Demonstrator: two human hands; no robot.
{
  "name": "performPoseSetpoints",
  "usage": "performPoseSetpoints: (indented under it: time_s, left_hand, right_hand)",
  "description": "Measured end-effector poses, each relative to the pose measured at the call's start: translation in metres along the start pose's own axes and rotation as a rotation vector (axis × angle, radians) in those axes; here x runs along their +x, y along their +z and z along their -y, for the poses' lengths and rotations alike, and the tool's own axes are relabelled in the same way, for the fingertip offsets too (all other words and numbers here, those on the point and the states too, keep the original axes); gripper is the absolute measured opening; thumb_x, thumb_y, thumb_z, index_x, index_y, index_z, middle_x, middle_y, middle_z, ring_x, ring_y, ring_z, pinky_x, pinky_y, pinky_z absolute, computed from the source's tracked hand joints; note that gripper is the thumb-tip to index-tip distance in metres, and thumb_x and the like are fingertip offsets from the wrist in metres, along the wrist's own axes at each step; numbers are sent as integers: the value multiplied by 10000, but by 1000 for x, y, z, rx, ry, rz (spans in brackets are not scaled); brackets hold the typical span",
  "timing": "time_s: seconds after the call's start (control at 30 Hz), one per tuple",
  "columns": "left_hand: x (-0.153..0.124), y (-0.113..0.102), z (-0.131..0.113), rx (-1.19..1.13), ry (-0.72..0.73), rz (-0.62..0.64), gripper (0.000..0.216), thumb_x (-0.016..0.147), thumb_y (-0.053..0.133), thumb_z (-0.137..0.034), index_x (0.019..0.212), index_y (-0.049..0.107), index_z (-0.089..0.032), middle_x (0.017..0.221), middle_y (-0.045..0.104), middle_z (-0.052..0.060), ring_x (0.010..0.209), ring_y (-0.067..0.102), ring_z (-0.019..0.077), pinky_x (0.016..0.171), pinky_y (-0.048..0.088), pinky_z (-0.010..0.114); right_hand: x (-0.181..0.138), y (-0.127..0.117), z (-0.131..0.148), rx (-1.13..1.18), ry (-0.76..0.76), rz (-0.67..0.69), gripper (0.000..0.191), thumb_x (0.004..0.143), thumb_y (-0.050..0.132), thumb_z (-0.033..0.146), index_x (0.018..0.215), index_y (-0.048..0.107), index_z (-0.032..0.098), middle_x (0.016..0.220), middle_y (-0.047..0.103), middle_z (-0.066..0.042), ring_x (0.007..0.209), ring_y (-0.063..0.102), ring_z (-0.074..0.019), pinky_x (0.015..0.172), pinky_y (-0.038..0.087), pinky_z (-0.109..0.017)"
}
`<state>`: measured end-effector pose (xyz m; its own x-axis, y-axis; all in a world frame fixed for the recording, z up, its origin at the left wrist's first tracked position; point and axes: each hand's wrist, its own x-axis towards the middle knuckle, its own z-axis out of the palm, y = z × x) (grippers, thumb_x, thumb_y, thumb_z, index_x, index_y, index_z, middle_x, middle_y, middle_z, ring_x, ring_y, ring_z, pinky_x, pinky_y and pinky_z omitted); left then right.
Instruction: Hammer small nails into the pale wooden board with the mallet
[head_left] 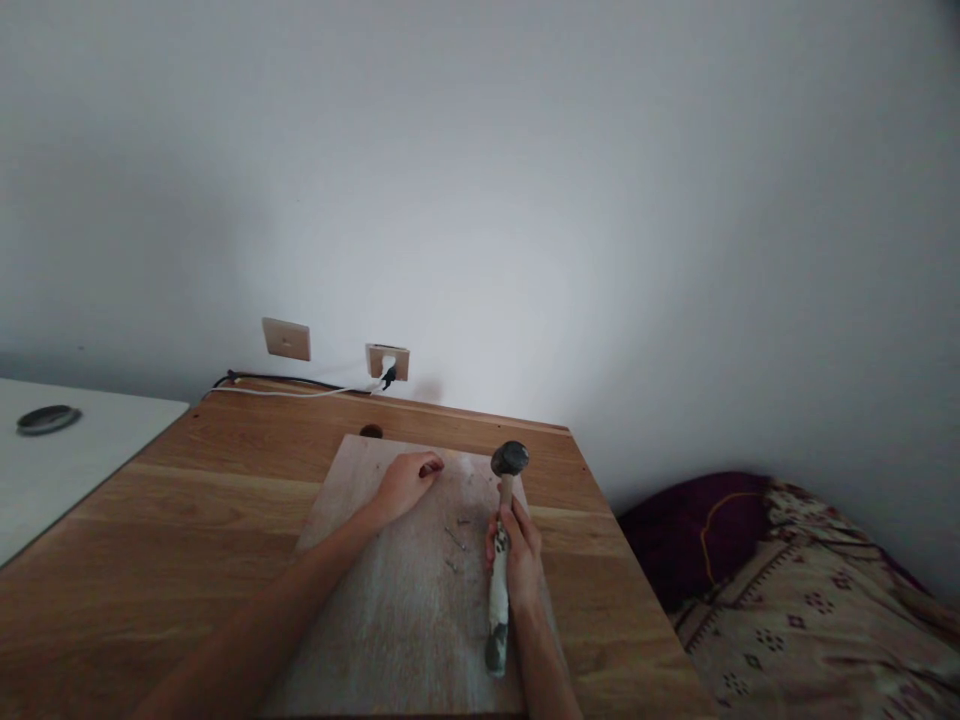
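My right hand (521,540) is wrapped round the pale, stained handle of a mallet (499,590). The mallet's dark, rounded head points away from me, above the right side of a worn wooden board (375,620). Near the board's far edge, my left hand (407,482) is closed, its thumb and fingers curled together; whatever they may pinch is too small to make out. Several small nails (455,538) lie loose on the board between my two hands.
The board lies on a wooden table (202,510) against a white wall. A plugged socket (388,362) with cables (300,390) runs along the back. At left stands a white surface (90,460) with a dark round object (49,419); patterned bedding (795,610) lies at right.
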<state>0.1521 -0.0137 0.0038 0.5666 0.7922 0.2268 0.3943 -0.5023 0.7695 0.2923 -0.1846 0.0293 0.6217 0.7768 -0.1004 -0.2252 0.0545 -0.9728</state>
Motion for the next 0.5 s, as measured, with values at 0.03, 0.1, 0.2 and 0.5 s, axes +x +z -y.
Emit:
performPoseSetpoints:
  time_s: [0.03,0.1,0.2,0.5]
  left_hand:
    - [-1,0,0,22,10,-1,201,810,624,-119,921,775,-191,898,783,42,789,694,190,781,491,283]
    - [-2,0,-1,57,30,-1,227,812,607,-110,935,779,-193,905,781,44,801,695,196,783,490,285]
    - [-1,2,1,75,48,-5,223,808,612,-117,940,776,-191,888,765,44,797,689,200,780,495,288]
    - [-1,3,2,26,18,-27,312,811,629,-104,1101,711,-185,914,757,51,790,692,194,795,516,303]
  right_hand:
    - [0,0,0,-5,0,4,430,722,766,605,784,600,214,594,556,62,360,423,-88,310,333,-223]
    - [-1,0,0,-17,-7,24,422,731,760,602,783,605,213,596,552,62,359,419,-88,308,336,-225]
    - [-1,2,2,-36,-18,79,419,740,751,605,797,618,211,590,546,62,356,412,-86,314,344,-223]
    - [16,35,6,-64,97,279,462,683,768,626,790,614,203,564,570,52,320,419,-90,279,313,-214]
